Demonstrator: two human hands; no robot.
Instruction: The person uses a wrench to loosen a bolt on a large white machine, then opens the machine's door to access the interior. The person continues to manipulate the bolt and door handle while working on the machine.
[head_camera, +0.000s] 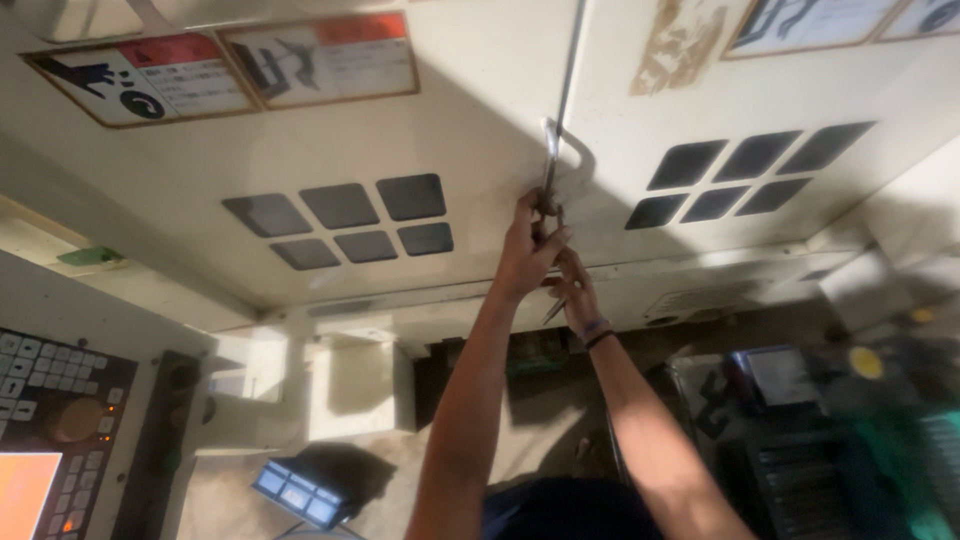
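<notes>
Hands are gripping the stiff metal door handle (549, 165) at centre frame: left hand (527, 250) clenched on its lower end, right hand (575, 290) closing just below.

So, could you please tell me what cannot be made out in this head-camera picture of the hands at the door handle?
- Left hand: its grip on the metal handle is hidden by the hand's back.
- Right hand: sits in shadow, so what its fingers hold is unclear.
- Green machine: motion-blurred at the right edge.
- Keypad panel: cut off by the left edge.
</notes>
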